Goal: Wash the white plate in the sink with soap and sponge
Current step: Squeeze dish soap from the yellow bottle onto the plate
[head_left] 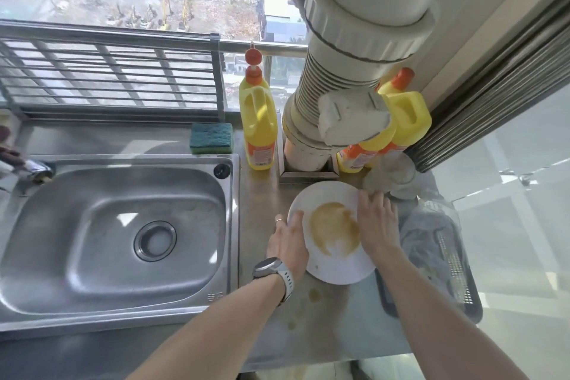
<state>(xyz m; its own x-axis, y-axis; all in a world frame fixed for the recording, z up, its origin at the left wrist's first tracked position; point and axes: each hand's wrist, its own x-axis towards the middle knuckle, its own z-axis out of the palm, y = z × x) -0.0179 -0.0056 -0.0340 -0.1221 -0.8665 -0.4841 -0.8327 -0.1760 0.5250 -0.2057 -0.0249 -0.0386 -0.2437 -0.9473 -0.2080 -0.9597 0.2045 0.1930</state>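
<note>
My left hand (288,239) and my right hand (377,224) grip the round white ceramic plate (334,268) from opposite sides, left fingers curled over its left rim and right palm and fingers laid over its right edge. Between my two hands, in the middle of the plate, sits a brown smear of dried sauce (334,233). The plate rests on the steel counter (262,194), not in the basin. Just left of my left hand lies the stainless steel sink (92,225), dry, with its round drain (155,241). Beyond my left hand, at the back of the counter, stands a yellow soap bottle with an orange cap (257,120), and left of it lies a green and yellow sponge (211,137). Right of my right hand sits a dark plastic tray (462,287) holding a grey cloth (422,241). A grey wristwatch (273,268) is on my left wrist.
</note>
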